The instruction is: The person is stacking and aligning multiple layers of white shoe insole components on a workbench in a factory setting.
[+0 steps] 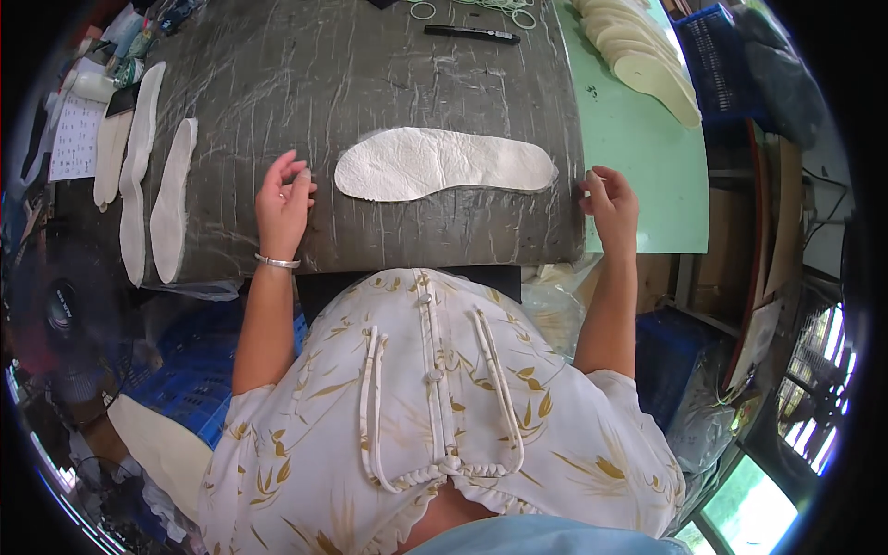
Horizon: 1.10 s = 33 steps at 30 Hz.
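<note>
A white, wrinkled shoe insole (444, 165) lies flat and crosswise on the dark, film-covered work table (388, 236). To its left, over the table, my left hand (285, 199) has loosely bent fingers set apart, with nothing seen in them. Past its narrow end, at the table's right edge, my right hand (610, 205) is held with thumb and fingers loosely curved and apart. Neither hand touches the insole. Farther left on the table, two more white insoles, an inner one (173, 203) and an outer one (139, 176), stand lengthwise.
A black pen-like tool (472, 34) and pale green bands (499, 9) lie at the far side. Overlapping cream insoles (638, 55) rest on a green board (647, 176) at right. Blue crates (726, 60) stand beyond. A dark fan (60, 310) is at lower left.
</note>
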{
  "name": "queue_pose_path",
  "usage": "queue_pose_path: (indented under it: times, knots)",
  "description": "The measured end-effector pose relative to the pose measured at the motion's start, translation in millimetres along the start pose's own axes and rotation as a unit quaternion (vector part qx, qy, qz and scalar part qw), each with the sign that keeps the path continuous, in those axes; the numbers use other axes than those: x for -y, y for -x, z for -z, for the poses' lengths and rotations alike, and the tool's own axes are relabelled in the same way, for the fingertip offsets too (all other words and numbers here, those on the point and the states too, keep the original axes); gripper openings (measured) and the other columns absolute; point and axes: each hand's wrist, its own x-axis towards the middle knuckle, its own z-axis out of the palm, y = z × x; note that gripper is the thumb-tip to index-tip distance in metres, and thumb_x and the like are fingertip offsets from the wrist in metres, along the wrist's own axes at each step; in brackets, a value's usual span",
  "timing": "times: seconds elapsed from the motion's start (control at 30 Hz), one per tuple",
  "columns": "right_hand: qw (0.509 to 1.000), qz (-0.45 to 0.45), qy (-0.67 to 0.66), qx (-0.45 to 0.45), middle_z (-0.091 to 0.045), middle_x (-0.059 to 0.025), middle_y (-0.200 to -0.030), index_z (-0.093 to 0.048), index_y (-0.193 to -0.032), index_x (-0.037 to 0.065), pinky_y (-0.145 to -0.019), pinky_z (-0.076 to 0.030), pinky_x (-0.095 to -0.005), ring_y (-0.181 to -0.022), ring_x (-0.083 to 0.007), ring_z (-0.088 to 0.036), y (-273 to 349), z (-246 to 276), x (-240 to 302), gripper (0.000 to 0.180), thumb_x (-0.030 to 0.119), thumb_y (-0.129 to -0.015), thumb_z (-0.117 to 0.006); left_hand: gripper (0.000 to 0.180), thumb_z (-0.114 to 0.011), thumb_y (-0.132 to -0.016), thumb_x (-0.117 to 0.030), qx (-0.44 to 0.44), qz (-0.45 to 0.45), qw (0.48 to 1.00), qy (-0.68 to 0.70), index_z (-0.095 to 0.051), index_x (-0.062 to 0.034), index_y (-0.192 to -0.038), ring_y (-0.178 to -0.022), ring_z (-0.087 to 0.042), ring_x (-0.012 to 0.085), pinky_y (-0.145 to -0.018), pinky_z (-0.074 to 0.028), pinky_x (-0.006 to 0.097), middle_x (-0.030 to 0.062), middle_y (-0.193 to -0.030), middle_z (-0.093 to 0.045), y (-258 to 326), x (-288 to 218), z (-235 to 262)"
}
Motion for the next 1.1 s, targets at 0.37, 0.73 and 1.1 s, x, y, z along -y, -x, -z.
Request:
queue_pose_path:
  times: [0.37,0.73,1.1]
  knots:
    - [0.965,0.120,0.032,0.231,-0.067,-0.0144,-0.100,-0.045,-0.131,-0.006,-0.069,-0.052,-0.0270,-0.079,-0.0174,-0.066,-61.8,-96.0,39.9,0.049,0.005,-0.084,-0.050,0.026,-0.064,-0.088,-0.024,0.150,0.025,0.988,-0.019,-0.068,0.0019,-0.088,-0.058,-0.059,0.0075,-0.052,-0.046,0.021,0.0024,-0.071,-0.065,16.1,-12.8,1.6]
    - [0.917,0.359,0.056,0.166,-0.061,-0.0128,-0.114,-0.054,-0.124,0.003,-0.086,-0.048,-0.0352,-0.101,-0.0244,-0.060,-22.5,-136.9,79.3,0.048,0.013,-0.079,-0.069,0.030,-0.065,-0.086,-0.015,0.086,-0.078,0.993,-0.017,-0.060,-0.0036,-0.114,-0.091,-0.059,0.0123,-0.072,-0.050,0.025,0.0066,-0.105,-0.065,7.8,-13.2,29.2]
    - [0.898,0.341,0.259,0.099,-0.040,-0.0213,-0.138,-0.032,-0.137,-0.002,-0.104,-0.031,-0.0467,-0.125,-0.0371,-0.040,96.5,-121.6,16.6,0.095,0.029,-0.063,-0.083,0.037,-0.059,-0.090,-0.027,0.119,-0.129,0.982,-0.066,-0.060,-0.0040,-0.119,-0.087,-0.064,0.0143,-0.079,-0.050,0.028,0.0087,-0.106,-0.068,-200.1,1.2,-91.0]
